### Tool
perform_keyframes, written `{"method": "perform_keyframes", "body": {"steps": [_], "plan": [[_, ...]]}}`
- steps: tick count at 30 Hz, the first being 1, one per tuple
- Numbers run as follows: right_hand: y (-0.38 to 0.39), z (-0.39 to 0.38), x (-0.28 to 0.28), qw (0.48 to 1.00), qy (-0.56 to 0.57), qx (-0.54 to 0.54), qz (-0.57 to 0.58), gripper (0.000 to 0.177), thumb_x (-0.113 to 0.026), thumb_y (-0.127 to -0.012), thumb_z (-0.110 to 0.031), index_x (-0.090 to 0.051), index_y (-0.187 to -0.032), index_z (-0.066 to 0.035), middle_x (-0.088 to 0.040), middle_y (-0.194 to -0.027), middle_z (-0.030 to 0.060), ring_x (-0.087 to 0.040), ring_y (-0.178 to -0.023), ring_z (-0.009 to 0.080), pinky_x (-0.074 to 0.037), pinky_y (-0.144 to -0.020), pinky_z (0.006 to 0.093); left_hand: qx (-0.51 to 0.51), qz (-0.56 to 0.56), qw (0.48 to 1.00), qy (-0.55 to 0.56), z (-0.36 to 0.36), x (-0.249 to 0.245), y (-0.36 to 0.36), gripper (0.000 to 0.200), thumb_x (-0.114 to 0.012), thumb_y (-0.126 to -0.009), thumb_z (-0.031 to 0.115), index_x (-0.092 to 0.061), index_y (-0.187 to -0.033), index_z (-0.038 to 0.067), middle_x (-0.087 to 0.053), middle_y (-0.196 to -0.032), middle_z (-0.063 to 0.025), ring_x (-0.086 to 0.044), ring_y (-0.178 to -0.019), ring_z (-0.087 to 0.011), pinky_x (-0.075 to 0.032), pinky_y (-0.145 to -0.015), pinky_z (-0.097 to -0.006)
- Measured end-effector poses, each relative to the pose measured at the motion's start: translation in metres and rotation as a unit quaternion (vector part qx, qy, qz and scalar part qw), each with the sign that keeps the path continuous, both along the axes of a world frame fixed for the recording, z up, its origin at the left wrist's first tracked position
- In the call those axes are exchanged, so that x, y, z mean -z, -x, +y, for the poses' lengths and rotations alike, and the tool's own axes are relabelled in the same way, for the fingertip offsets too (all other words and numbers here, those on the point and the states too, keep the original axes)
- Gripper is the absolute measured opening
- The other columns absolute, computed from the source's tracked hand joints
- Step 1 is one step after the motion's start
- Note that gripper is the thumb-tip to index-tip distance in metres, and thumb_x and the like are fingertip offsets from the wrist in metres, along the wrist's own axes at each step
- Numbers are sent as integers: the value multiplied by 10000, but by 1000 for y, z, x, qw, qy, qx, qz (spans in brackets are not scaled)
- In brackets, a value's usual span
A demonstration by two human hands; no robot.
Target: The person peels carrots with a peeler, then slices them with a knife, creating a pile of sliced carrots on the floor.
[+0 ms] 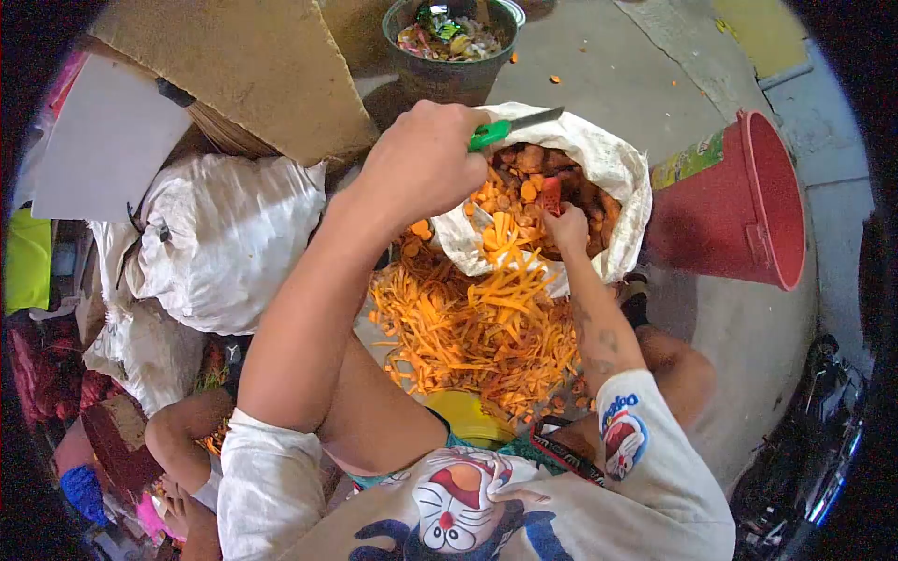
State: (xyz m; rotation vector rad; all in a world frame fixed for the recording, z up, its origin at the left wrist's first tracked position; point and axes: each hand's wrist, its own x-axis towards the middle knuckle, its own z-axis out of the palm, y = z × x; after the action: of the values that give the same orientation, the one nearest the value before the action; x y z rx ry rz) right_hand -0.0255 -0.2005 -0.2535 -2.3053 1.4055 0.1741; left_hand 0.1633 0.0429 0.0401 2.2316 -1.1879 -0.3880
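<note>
left hand (426,154): closing round a green-handled knife (490,135), its blade pointing out over the sack's far rim, the raised forearm looming large from here.

right hand (567,230): reaching into the sack's mouth, fingers closing on a small red object (552,194); i'm not making out exactly what it is.

white sack (632,173): standing with its rim rolled open, holding brown-skinned roots (533,157) toward the back and bright orange rounds (528,191) nearer the hands.

orange strips (468,327): spilling over the near lip and heaping thickly on the floor between the person's legs, small chips scattering round the edges.

done so far: the big heap is suggesting, to my eye, that a good deal of cutting is behind them.

left over: plenty of brown-skinned roots are sitting in the sack, so a fair share is seemingly remaining; how deep they are going, i cannot tell.

red bucket (697,220): leaning on its side, just beside the sack.

dark bin (449,79): standing beyond the sack, holding wrappers and scraps.

tied sack (229,243): bulging at the person's left.

another person's hand (178,510): showing low at the left edge, well apart from the knife.
</note>
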Motion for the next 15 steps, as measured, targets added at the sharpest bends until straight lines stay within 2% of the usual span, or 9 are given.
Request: {"method": "perform_keyframes", "body": {"steps": [1, 2, 3, 5, 7, 8, 10, 12, 15], "plan": [[13, 8, -4, 996, 7, 0, -91, 659, -744, -875, -544, -711, -1134, 61, -745, -982, 189, -720, -888, 346, -552, -826, 455, 1, 1, 1000, 2, -3, 2, 2, 327, -693, -918, 305, -699, -1010, -9, -681, -897, -262, -664, -871, -459, -516, -774, -486], [23, 16, 12, 987, 104, -10, -120, 499, -729, -934, -423, -712, -1161, 20, -740, -960, 130, -705, -847, 254, -539, -779, 400, 14, -7, 1000, -9, -6, 5, 4, 333, -695, -913, 306, -708, -1039, -2, -687, -920, -263, -668, -895, -461, -523, -799, -490], [27, 24, 5, 987, 106, -7, -120, 499, -729, -934, -423, -712, -1161, 20, -740, -960, 130, -705, -847, 254, -539, -779, 400, 29, -16, 999, -21, -9, 10, 7, 343, -697, -907, 307, -717, -1068, 5, -694, -942, -264, -671, -918, -463, -530, -825, -494], [22, 56, -27, 952, -71, 55, -292, 390, -734, -928, -337, -744, -1126, -1, -746, -1020, 183, -712, -953, 280, -534, -852, 367, 38, -45, 998, -13, -12, 28, 11, 362, -714, -887, 320, -719, -1071, 8, -702, -975, -259, -675, -956, -453, -535, -867, -496], [13, 88, -70, 882, -216, -1, -419, 334, -684, -981, -303, -746, -1113, -3, -747, -1026, 114, -669, -940, 164, -511, -861, 313, 8, -98, 995, -24, -16, 42, 17, 372, -742, -859, 316, -720, -1076, 15, -703, -992, -258, -682, -991, -433, -539, -887, -480], [5, 104, -86, 863, -226, -27, -452, 343, -676, -992, -306, -736, -1134, 0, -743, -1026, 86, -647, -944, 130, -505, -866, 303, 12, -97, 995, -22, -19, 43, 15, 372, -742, -859, 316, -720, -1076, 15, -703, -992, -258, -682, -991, -433, -539, -887, -480], [-4, 119, -111, 841, -236, -54, -484, 351, -668, -1003, -309, -726, -1154, 2, -738, -1026, 59, -626, -948, 95, -498, -872, 292, 46, 33, 998, -27, -21, 40, 7, 361, -776, -830, 296, -709, -1059, 24, -699, -956, -254, -692, -982, -405, -534, -859, -467], [-14, 125, -127, 749, -385, -61, -535, 382, -660, -1009, -311, -697, -1209, 13, -732, -1041, 49, -623, -934, 94, -495, -861, 277, 40, 12, 999, -2, -14, 22, -3, 327, -776, -832, 265, -702, -1043, 27, -701, -949, -244, -694, -944, -399, -530, -827, -461], [-41, 96, -114, 688, -455, -35, -565, 409, -657, -1010, -303, -659, -1267, 15, -722, -1054, 43, -616, -947, 96, -491, -877, 285, -9, -34, 997, 73, 1, 0, -17, 228, -748, -857, 176, -679, -1017, 29, -704, -909, -222, -692, -837, -381, -515, -743, -450]]}}
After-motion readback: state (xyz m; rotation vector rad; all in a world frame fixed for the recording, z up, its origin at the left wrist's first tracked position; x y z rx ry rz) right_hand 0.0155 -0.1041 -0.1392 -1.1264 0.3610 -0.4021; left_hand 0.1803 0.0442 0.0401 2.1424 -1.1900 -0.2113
